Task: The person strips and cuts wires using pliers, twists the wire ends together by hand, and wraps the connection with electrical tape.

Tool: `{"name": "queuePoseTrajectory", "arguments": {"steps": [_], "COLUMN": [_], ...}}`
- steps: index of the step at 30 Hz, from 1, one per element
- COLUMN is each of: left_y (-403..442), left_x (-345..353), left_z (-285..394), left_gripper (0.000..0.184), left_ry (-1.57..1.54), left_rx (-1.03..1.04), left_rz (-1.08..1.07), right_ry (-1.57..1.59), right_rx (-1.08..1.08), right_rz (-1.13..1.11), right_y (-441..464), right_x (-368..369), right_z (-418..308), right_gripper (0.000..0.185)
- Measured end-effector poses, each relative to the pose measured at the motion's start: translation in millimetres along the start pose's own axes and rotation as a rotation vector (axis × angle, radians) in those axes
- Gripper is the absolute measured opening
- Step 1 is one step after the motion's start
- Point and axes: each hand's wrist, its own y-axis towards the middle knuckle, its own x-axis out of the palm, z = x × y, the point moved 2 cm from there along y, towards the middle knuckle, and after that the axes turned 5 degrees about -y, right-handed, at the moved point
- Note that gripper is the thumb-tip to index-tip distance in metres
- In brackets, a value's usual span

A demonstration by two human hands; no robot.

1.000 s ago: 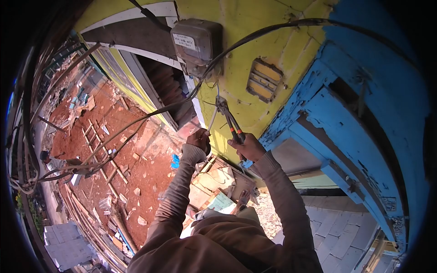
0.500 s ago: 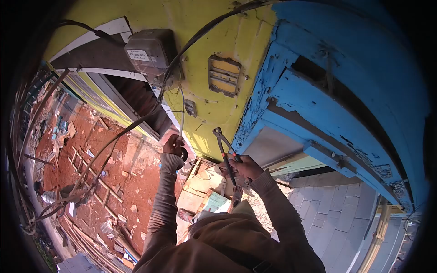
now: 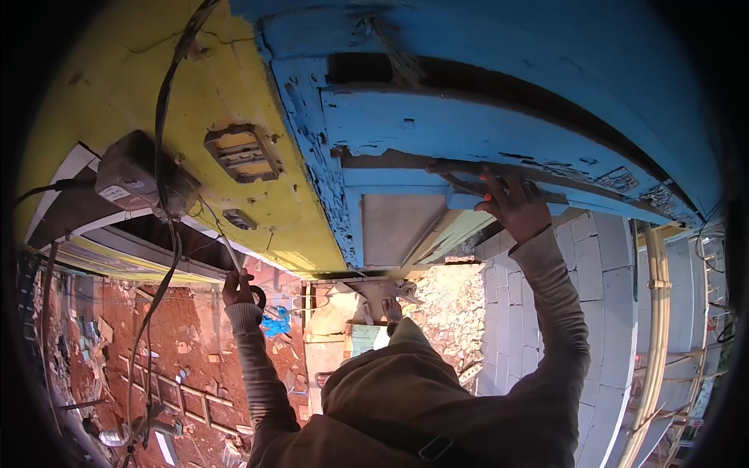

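Left hand (image 3: 238,288) pinches pale cable (image 3: 231,251); right hand (image 3: 521,209), fingers spread over pincers (image 3: 462,181), sits at blue ledge (image 3: 394,179) edge; wide open room between hands.

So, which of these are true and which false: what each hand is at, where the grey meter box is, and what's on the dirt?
The left hand holds a thin pale cable. True.
The right hand is against the yellow wall. False: it is at the pincers, by the blue woodwork.
The meter box is on the blue woodwork. False: it is on the yellow wall.
A ladder lies on the dirt. True.
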Motion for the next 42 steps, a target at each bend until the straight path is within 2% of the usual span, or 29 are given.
{"name": "queuePoseTrajectory", "arguments": {"steps": [4, 6, 8, 10, 12, 15, 16, 18, 22, 24, 28, 31, 33, 36, 37, 39, 40, 41, 42], "left_y": [2.5, 4.5, 0.5, -0.1, 1.1, 1.7, 1.3, 0.2, 1.8, 2.2, 1.6, 4.8, 6.5, 4.8, 3.7, 6.0, 7.8, 7.6, 7.6], "left_x": [5.7, 8.1, 10.1, 12.7, 12.8, 11.2, 11.0, 10.6, 10.6, 10.0, 7.0, 3.0, 2.5, 3.5, 3.9, 4.9, 4.1, 5.1, 6.7], "left_z": [-3.7, -10.2, 10.6, 11.2, 12.3, 12.6, 13.6, 19.6, 19.9, 18.9, 19.4, 1.8, -3.5, 8.5, 9.5, 1.8, -2.9, -1.7, -1.4], "left_gripper": [0.033, 0.033, 0.035, 0.031, 0.029, 0.029, 0.029, 0.029, 0.030, 0.031, 0.031, 0.031, 0.031, 0.030, 0.030, 0.029, 0.028, 0.028, 0.028], "left_ry": [-0.001, -0.003, 0.005, -0.036, -0.015, 0.021, 0.039, 0.061, 0.084, 0.051, 0.052, 0.102, 0.081, 0.141, 0.095, -0.019, -0.018, -0.020, 0.011], "left_rx": [-0.056, -0.047, -0.125, -0.093, -0.125, -0.114, -0.124, -0.139, -0.192, -0.154, -0.176, -0.186, -0.172, -0.158, -0.256, -0.273, -0.262, -0.292, -0.285], "left_rz": [0.001, 0.028, 0.000, 0.006, -0.012, -0.043, -0.040, -0.039, -0.051, -0.054, -0.050, -0.079, -0.063, -0.057, -0.062, -0.074, -0.087, -0.078, -0.069], "right_ry": [-0.084, -0.070, -0.077, -0.077, -0.165, -0.283, -0.277, -0.311, -0.194, -0.177, -0.058, 0.082, 0.045, 0.545, 0.721, 0.987, 0.626, 0.767, 0.911], "right_rx": [-0.049, 0.028, 0.070, 0.120, 0.058, 0.131, 0.130, 0.272, 0.282, 0.437, 0.463, 0.448, 0.596, 0.589, 0.518, 0.221, 0.312, 0.156, -0.001], "right_rz": [0.114, 0.254, 0.225, 0.189, 0.356, 0.407, 0.398, 0.397, 0.409, 0.311, 0.280, 0.399, 0.615, 0.939, 1.182, 1.670, 1.464, 1.484, 1.491], "right_y": [6.5, -2.2, -2.0, 3.4, 9.2, 7.7, 5.2, -3.3, -8.1, -4.0, -4.6, -1.2, 3.1, 19.5, 25.6, 37.4, -18.1, -14.2, -10.2], "right_x": [11.8, 31.2, 37.7, 40.8, 36.4, 34.5, 37.9, 48.0, 65.3, 65.4, 65.3, 60.7, 40.1, -57.5, -94.7, -168.1, -188.9, -211.3, -233.4], "right_z": [14.6, 11.8, 9.5, 6.4, 3.9, -10.3, -16.3, -27.5, -33.4, -33.6, -32.0, -34.0, -47.4, -59.9, -54.1, -43.0, -39.0, -32.3, -25.6], "right_gripper": [0.060, 0.045, 0.043, 0.044, 0.040, 0.033, 0.033, 0.032, 0.031, 0.034, 0.037, 0.037, 0.031, 0.019, 0.024, 0.048, 0.044, 0.032, 0.027]}}
